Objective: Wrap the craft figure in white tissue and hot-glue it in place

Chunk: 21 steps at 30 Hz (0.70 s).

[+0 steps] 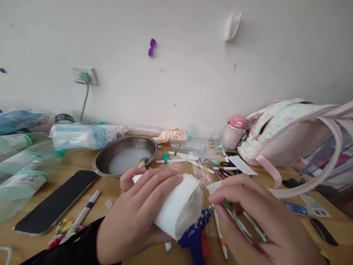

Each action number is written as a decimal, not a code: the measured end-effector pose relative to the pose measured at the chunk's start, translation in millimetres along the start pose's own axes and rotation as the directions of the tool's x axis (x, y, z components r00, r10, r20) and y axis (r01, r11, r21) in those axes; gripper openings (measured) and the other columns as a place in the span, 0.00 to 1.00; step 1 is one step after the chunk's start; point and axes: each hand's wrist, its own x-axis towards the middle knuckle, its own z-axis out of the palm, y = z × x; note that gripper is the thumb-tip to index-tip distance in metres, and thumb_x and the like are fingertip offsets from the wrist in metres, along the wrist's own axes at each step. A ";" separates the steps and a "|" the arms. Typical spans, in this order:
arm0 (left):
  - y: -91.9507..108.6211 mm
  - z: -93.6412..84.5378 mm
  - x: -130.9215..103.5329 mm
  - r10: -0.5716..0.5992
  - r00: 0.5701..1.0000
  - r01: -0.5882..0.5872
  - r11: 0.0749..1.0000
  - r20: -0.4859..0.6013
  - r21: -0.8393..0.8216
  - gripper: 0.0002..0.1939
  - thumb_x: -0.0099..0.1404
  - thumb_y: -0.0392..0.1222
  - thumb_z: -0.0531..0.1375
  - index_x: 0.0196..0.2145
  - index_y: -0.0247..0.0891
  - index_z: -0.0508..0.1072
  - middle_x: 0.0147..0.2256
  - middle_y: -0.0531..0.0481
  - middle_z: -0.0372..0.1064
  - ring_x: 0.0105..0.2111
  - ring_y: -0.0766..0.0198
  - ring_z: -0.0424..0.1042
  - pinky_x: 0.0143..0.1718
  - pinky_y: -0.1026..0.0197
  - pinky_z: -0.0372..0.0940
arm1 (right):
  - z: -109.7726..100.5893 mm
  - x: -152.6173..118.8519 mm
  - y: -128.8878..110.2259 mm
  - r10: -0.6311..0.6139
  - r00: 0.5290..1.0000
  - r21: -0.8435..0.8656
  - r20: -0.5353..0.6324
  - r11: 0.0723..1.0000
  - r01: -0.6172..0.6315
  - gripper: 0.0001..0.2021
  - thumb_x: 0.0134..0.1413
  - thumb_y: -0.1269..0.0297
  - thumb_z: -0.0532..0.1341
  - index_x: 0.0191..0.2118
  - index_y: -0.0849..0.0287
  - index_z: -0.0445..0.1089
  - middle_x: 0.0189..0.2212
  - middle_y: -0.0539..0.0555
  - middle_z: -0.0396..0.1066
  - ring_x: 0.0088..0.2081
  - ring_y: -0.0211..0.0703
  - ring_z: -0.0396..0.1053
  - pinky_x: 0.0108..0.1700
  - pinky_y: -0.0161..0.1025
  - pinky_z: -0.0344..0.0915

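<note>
My left hand (143, 206) is wrapped round a white paper-covered form (179, 206), whose rounded, rough end faces right. Just right of it, my right hand (248, 213) pinches a small white paper piece (214, 187) between thumb and forefinger. A metal tool, partly hidden by the fingers, also lies within my right hand. Below the white form, a blue glue gun (194, 239) rests on the table. Behind my left hand stands a metal bowl (99, 162) of cloudy liquid, with a brush leaning in it.
Plastic bottles (24, 184) and a black phone (56, 200) lie at the left, near beads and a marker. Markers, scissors (223, 171) and an orange-patterned white fish shape (172, 135) lie behind. A pink bottle (234, 132) and bag (286, 136) stand at the right.
</note>
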 end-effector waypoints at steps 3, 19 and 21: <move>-0.9 0.5 -1.4 0.002 1.000 -0.002 1.000 0.005 -0.014 0.32 0.64 0.57 0.55 0.57 0.33 0.56 0.50 0.38 0.68 0.50 0.49 0.65 0.50 0.48 0.52 | 1.9 -5.0 -4.3 -0.080 0.997 -0.066 -0.020 0.995 0.079 0.13 0.50 0.71 0.61 0.42 0.52 0.68 0.32 0.51 0.71 0.30 0.39 0.70 0.29 0.37 0.69; 3.2 3.2 -9.8 0.067 0.997 -0.060 0.987 -0.043 0.152 0.25 0.70 0.51 0.47 0.57 0.30 0.60 0.50 0.38 0.69 0.49 0.50 0.63 0.45 0.51 0.53 | 27.1 -5.5 -15.3 0.035 0.998 0.154 0.049 0.987 -0.042 0.13 0.61 0.66 0.55 0.25 0.57 0.68 0.26 0.46 0.67 0.30 0.36 0.64 0.34 0.38 0.59; 3.0 1.5 -8.6 0.030 0.999 -0.027 0.994 -0.022 0.110 0.27 0.69 0.54 0.48 0.57 0.32 0.59 0.50 0.38 0.69 0.50 0.50 0.63 0.46 0.51 0.54 | 17.2 -2.8 -9.9 -0.009 0.998 0.101 0.062 0.995 0.003 0.10 0.60 0.62 0.57 0.28 0.55 0.70 0.27 0.46 0.69 0.30 0.36 0.66 0.33 0.39 0.61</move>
